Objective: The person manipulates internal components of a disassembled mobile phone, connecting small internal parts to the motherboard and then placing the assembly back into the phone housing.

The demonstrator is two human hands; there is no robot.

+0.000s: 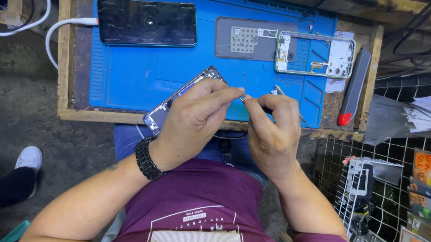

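Bright, even overhead light, soft shadows, faint glare on the dark phone screen [146, 22], slight wide-angle bending at edges.

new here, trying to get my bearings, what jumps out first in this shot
The two hands meeting at the centre: the left hand holds an opened phone, fingertips pinched against those of the right hand. Behind them lies a bright blue work mat with a dark phone on a white cable at its top left and a bare phone frame at top right.

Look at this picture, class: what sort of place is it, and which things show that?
Probably a phone repair bench. A blue work mat carries a dark phone on a white cable and a bare phone frame; the left hand holds an opened phone.
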